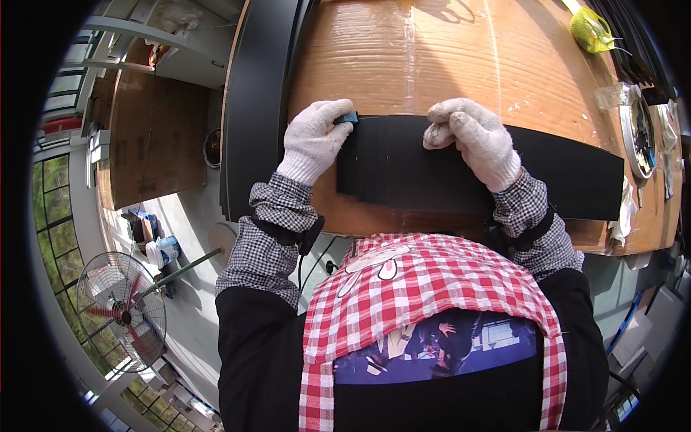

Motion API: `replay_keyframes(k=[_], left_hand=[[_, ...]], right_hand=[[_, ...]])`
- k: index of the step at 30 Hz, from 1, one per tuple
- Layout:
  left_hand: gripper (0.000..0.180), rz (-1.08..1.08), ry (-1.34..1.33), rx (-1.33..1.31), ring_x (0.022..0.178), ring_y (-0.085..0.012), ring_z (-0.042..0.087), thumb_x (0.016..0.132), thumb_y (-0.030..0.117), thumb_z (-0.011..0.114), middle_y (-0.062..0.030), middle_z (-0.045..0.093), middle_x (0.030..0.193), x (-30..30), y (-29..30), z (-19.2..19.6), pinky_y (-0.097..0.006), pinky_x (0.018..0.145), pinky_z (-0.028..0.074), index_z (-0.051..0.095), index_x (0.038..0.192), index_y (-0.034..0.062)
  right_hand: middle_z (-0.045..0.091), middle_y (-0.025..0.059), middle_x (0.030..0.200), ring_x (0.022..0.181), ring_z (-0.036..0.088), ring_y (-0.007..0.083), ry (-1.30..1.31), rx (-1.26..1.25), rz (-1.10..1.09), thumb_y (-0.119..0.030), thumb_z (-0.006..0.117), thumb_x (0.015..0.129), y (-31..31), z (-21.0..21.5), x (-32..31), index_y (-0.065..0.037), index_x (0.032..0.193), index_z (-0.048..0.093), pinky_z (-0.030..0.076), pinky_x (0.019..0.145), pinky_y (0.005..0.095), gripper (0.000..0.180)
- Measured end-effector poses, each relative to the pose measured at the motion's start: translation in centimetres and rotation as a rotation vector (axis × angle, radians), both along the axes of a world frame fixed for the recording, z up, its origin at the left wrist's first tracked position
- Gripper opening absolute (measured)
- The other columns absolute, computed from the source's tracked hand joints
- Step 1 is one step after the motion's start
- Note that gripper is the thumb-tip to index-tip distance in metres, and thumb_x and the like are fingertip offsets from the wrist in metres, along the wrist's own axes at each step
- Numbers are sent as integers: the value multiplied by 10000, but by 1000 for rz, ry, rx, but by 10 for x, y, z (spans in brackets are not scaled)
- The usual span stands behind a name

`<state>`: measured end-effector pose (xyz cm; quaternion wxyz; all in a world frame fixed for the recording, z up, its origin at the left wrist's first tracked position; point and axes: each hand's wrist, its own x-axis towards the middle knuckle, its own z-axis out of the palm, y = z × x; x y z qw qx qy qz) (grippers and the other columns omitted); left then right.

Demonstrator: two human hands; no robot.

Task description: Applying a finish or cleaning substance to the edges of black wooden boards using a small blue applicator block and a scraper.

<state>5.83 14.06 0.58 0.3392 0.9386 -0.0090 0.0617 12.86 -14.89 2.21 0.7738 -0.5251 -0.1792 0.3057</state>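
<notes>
A long black board [425, 165] with a stepped left edge, like several thin panels overlapping, lies across the cardboard-covered table in front of me. My left hand [314, 139], in a white knitted glove, is closed in a pinch on a small blue-green block [347, 117] at the board's far left corner. My right hand [475, 137], gloved the same way, is over the board's far edge near its middle. Its fingers are curled together against the thumb; whatever may be between them is hidden.
Tall black panels [255, 108] stand along the table's left side. At the right are a round tray [637, 133] of small items, a white cloth [622, 212] and a yellow-green mesh basket [592, 30]. A fan [122, 313] stands at the lower left, near a large cardboard box [158, 137].
</notes>
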Motion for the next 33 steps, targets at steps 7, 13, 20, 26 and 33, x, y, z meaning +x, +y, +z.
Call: replay_keyframes(k=[7,13,20,26,33], left_hand=[[385,268,57,-288,995,-186,661,847,20,738,-110,678,1119,-1,-7,-13,-279,878,557,640,1219,-6],[401,260,144,-301,1046,-185,646,847,54,746,-121,681,1143,2,-13,-9,-277,937,526,638,1227,-12],[391,471,161,-485,1013,-159,644,865,88,743,-112,676,1109,17,-9,3,-264,913,521,636,1226,-18],[398,370,265,-592,1001,-163,654,850,83,740,-118,690,1109,9,-8,5,-265,913,524,643,1219,-28],[384,424,211,-516,988,-163,659,851,95,742,-118,697,1095,19,-16,-7,-265,913,527,652,1202,-29]], right_hand=[[673,102,865,875,670,210,5,1,2,-196,484,1044,0,-1,-1,73,1165,587,553,834,334,313],[672,108,867,870,667,209,-11,-26,-11,-199,491,1042,1,1,-1,75,1167,585,552,835,345,316],[667,102,868,873,661,206,9,-4,-2,-186,482,1040,2,0,-1,72,1167,586,546,839,336,306],[687,91,909,859,679,166,-26,9,-5,-262,545,1032,-1,-3,1,30,1145,629,562,823,300,323],[675,94,883,871,668,189,-25,9,-4,-234,519,1037,1,-3,-1,49,1151,610,551,827,317,319]])
